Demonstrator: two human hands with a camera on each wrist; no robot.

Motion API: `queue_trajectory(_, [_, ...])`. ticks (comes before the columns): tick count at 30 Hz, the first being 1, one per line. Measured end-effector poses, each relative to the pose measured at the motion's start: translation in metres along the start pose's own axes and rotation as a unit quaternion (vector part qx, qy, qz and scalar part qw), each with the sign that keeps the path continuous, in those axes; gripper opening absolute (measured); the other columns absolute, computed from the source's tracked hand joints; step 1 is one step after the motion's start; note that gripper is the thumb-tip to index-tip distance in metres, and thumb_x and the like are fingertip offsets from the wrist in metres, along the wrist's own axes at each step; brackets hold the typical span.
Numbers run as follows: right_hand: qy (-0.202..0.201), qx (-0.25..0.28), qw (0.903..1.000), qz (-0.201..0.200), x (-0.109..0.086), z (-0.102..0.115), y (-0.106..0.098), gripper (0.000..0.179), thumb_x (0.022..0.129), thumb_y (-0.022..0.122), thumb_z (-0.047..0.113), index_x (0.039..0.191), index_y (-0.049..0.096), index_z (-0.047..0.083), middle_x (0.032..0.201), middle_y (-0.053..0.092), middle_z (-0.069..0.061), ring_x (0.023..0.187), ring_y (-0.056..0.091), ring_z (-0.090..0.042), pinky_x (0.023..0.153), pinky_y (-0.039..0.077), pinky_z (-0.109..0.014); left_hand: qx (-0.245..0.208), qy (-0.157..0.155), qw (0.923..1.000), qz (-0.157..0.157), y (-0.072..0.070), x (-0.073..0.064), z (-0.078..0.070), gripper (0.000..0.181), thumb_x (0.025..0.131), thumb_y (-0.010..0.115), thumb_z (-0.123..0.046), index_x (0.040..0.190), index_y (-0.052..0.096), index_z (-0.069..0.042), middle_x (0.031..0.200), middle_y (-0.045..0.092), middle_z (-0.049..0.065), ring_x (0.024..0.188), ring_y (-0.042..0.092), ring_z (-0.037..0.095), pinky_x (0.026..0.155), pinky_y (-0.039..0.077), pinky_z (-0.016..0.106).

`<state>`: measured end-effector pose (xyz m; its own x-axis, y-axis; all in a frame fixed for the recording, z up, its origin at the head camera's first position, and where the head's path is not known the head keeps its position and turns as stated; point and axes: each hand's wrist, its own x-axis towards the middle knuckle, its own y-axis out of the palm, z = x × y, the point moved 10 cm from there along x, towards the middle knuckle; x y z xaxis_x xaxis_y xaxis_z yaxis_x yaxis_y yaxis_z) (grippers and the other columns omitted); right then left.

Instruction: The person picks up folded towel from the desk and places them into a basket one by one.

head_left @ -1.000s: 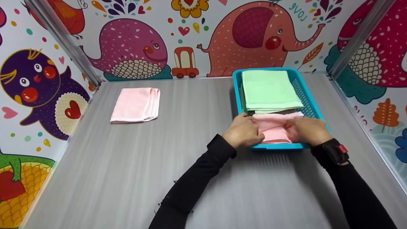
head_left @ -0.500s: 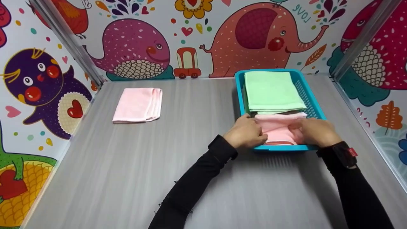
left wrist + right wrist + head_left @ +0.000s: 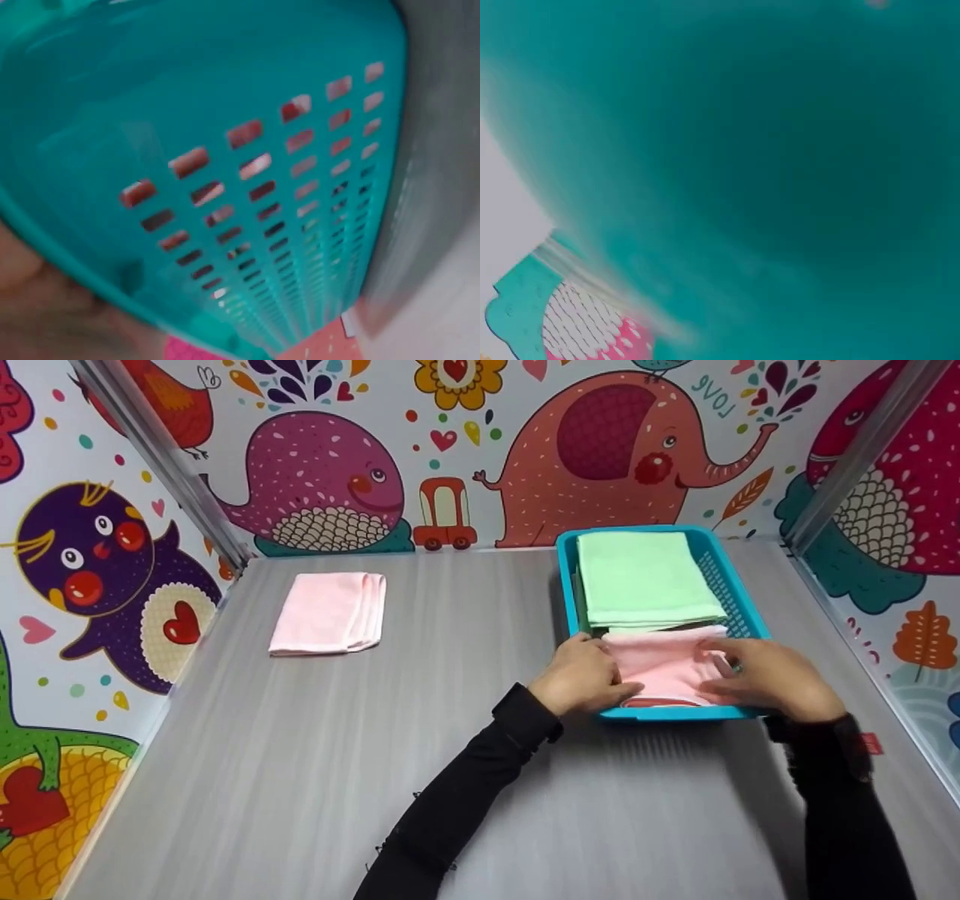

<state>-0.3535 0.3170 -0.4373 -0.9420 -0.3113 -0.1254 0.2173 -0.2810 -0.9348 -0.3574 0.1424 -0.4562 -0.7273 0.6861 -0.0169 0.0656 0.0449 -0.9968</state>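
Observation:
In the head view, a folded pink towel (image 3: 660, 667) lies at the near end of a teal plastic basket (image 3: 739, 585). My left hand (image 3: 581, 675) rests over the basket's left rim, its thumb stretched onto the towel's left side. Its other fingers are mostly hidden behind the hand. At the towel's right edge is my right hand (image 3: 780, 675), thumb and forefinger parted with a gap between them. A folded green towel (image 3: 649, 577) sits behind the pink one. The left wrist view shows the slotted basket wall (image 3: 225, 97); the right wrist view is mostly blurred teal.
Another folded pink towel (image 3: 326, 613) lies on the grey table (image 3: 450, 720) at the back left. Cartoon-printed walls (image 3: 322, 480) enclose the table at the back and both sides, with metal posts (image 3: 161, 465) at the corners.
My right hand has eased rightward, its thumb and forefinger parting from the pink towel's edge. The left thumb has stretched farther over the towel. The view has shifted slightly.

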Motion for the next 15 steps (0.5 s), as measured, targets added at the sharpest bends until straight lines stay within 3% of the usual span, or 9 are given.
queue_trajectory(4, [-0.014,0.048,0.9987,0.008,-0.012,-0.006,-0.005,0.066,0.095,0.076,0.034,0.147,0.052,0.001,0.106,0.07,-0.02,0.093,0.066,-0.031,0.074,0.059,-0.045,0.007,-0.021,0.9997,-0.011,-0.002,0.002,0.002,0.064,0.107,0.036,-0.061,0.084,0.083,-0.024,0.089,0.077,-0.007,0.121,0.062,0.009,0.106,0.039,0.028])
queue_trajectory(8, [-0.018,0.072,0.9972,0.004,-0.02,-0.009,-0.016,0.065,0.098,0.073,0.031,0.152,0.048,0.003,0.118,0.07,-0.026,0.1,0.07,-0.039,0.074,0.062,-0.048,0.005,-0.018,0.9996,-0.022,-0.004,0.002,0.003,0.065,0.108,0.035,-0.059,0.078,0.08,-0.022,0.086,0.076,-0.005,0.116,0.064,0.009,0.105,0.04,0.028])
queue_trajectory(11, [0.007,0.072,0.9973,-0.008,-0.026,-0.014,-0.029,0.067,0.1,0.071,0.032,0.155,0.045,0.004,0.123,0.068,-0.029,0.107,0.066,-0.046,0.076,0.062,-0.051,-0.022,-0.001,0.999,-0.038,-0.006,0.0,0.002,0.064,0.109,0.037,-0.056,0.075,0.078,-0.021,0.079,0.074,-0.004,0.11,0.065,0.01,0.106,0.041,0.03])
queue_trajectory(15, [0.072,0.064,0.9943,-0.046,-0.032,-0.024,-0.051,0.073,0.101,0.066,0.04,0.159,0.037,0.004,0.13,0.061,-0.037,0.116,0.059,-0.056,0.08,0.06,-0.06,-0.079,0.038,0.9937,-0.07,-0.014,-0.003,-0.001,0.057,0.109,0.043,-0.05,0.075,0.079,-0.022,0.07,0.07,-0.004,0.1,0.065,0.009,0.105,0.042,0.032])
